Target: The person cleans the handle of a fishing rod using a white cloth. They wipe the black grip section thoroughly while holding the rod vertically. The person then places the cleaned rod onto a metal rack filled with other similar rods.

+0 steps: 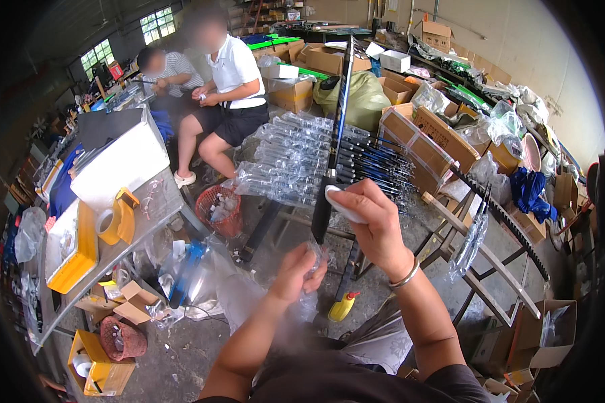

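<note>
Taking the middle of the view as the dial's centre, a long, slender black rod with blue markings (341,111) is standing nearly upright just right of centre, its tip pointing past twelve o'clock and its thick black grip (322,218) reaching toward six. The right hand (381,228), between three and four, is pinching a folded white cloth (347,208) beside the grip's upper end. The left hand (293,274), at six, is closing its fingers around crumpled clear plastic (310,258); whether they are also touching the grip, I cannot tell.

Light, even pressure with the cloth lying flat probably suits the smooth shaft best, while loose plastic should be staying off the grip's end.

At eleven, a pile of clear-wrapped rods (282,161) is lying close behind, and at two, thin dark unwrapped rods (383,168) are fanning out, so sideways swings look risky. A grey-topped table (144,235) is edging in near nine, and a wooden trestle (501,275) toward four. Moving along the rod's own length seems freest.
</note>
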The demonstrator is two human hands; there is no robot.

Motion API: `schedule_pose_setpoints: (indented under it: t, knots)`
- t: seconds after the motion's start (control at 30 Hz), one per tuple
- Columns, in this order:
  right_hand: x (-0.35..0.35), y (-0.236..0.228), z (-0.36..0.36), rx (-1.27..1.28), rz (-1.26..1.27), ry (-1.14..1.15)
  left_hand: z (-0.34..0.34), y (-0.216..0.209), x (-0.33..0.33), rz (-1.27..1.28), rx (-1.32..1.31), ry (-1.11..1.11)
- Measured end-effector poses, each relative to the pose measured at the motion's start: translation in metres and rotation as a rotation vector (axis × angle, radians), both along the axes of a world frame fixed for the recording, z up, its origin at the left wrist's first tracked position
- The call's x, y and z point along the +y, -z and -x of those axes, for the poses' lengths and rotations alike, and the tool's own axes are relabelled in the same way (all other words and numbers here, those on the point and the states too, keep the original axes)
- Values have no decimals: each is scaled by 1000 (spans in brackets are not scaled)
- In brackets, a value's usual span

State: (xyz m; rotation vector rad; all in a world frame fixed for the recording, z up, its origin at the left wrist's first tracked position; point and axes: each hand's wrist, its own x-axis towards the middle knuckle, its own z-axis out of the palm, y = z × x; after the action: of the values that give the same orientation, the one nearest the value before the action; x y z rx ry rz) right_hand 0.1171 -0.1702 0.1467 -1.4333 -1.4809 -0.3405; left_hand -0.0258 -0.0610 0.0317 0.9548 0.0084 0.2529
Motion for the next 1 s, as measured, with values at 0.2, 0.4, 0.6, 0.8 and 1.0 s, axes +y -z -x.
schedule_pose_setpoints:
  t: [0.2, 0.4, 0.6, 0.8, 1.0]
  knots:
    - [-2, 33, 3, -39, 30, 21, -1, 6, -4, 26, -25, 55]
    - [-12, 39, 21, -5, 202, -173, 0, 3, -1, 6, -30, 20]
    - [-4, 1, 9, -83, 23, 30, 2, 7, -6, 36, -27, 83]
    - [-4, 22, 12, -35, 79, 9, 9, 17, -7, 58, -71, 130]
    - [-10, 38, 31, -59, 200, -140, 10, 13, -1, 68, -60, 69]
